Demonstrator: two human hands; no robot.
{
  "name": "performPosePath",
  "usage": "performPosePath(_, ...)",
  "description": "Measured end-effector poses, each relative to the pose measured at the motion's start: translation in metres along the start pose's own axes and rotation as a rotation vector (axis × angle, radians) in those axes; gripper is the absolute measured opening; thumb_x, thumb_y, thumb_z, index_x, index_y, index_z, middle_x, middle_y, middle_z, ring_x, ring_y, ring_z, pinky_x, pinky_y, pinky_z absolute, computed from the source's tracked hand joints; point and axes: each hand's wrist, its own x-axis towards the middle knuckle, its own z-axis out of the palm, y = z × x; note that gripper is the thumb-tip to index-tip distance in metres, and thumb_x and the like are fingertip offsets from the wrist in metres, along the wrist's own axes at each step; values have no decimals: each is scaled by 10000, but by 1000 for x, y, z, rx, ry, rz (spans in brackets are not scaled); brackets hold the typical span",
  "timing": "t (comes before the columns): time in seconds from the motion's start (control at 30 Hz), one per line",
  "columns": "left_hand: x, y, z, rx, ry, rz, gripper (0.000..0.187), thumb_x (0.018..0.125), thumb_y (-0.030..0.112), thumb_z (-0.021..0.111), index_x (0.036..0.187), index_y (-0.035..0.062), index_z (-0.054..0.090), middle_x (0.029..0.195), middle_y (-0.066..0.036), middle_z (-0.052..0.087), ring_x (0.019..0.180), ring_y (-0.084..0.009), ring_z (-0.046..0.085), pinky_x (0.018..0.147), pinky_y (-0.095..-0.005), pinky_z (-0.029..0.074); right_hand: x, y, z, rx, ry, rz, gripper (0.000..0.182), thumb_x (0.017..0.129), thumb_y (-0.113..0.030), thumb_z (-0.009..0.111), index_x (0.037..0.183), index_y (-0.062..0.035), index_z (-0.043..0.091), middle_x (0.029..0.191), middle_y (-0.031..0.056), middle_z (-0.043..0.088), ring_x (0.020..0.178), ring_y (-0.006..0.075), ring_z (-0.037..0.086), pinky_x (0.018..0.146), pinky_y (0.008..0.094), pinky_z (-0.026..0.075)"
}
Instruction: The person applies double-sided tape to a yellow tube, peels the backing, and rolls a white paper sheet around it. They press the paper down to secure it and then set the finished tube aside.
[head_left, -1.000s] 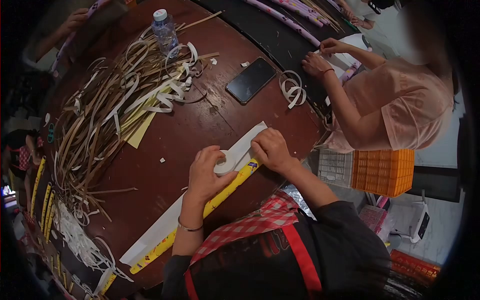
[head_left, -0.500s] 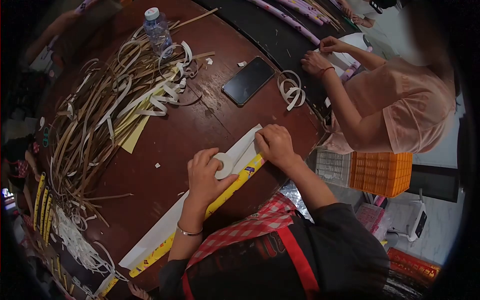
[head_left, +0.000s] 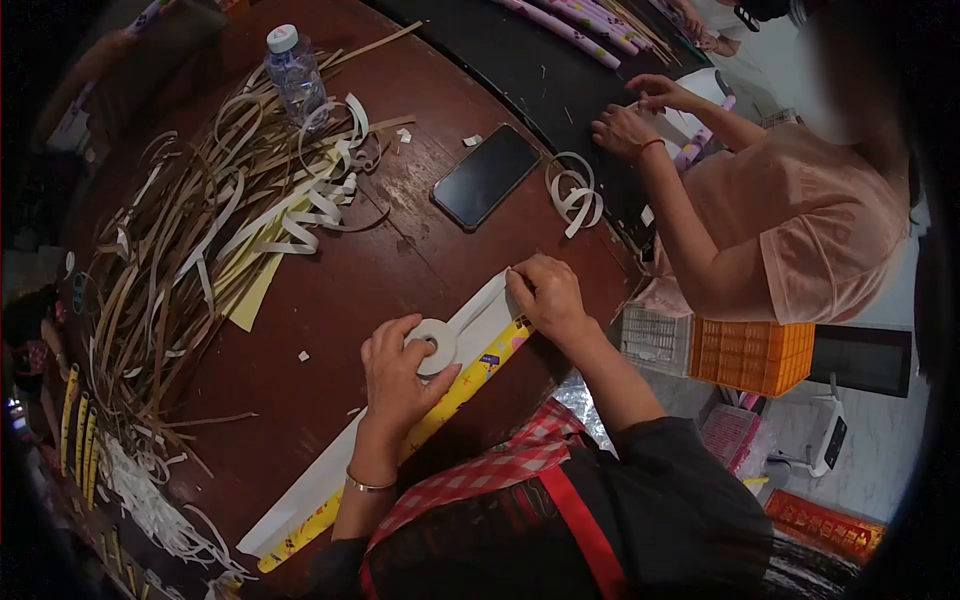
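A long sheet of yellow patterned paper lies slantwise on the table in front of me, partly rolled, its white underside showing along the far edge. My left hand grips a white roll of tape by its rim, resting over the middle of the paper. From the roll a narrow strip runs along the white side toward my right hand. There, at the paper's upper right end, my right fingers are closed and pressed down on the strip's end; the fingertips hide the exact contact.
Brown and white strips are heaped at the left, with a plastic bottle among them. A phone and a curled white strip lie ahead. To the right, a co-worker handles paper near an orange crate.
My left hand and the tape roll have moved slightly down and left, and the roll's hole shows more. The whole view has shifted a little. My right hand keeps its place on the paper.
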Motion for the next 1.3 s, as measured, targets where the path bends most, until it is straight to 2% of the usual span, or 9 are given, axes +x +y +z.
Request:
performPosePath(0.2,3,0,-3,28,18,-42,338,663,308,804,731,55,591,1207,-126,549,1144,-312,482,919,-454,338,1,0,0,-32,-10,16,95,809,-122,643,784,-31,657,776,131,628,757,319,607,695,428,458)
performPosePath(0.5,3,-1,-2,6,51,-26,275,628,204,771,756,60,574,1153,-125,568,1103,-316,502,894,-441,336,2,-1,0,-53,-31,36,77,798,-116,647,790,-40,653,778,118,619,774,312,598,710,427,452)
performPosePath(1.3,2,-5,3,42,134,-17,289,573,205,797,704,73,576,1120,-109,578,1057,-304,531,839,-440,356,4,1,2,-65,-83,62,78,791,-109,666,810,-34,656,793,114,613,798,306,592,718,422,437)
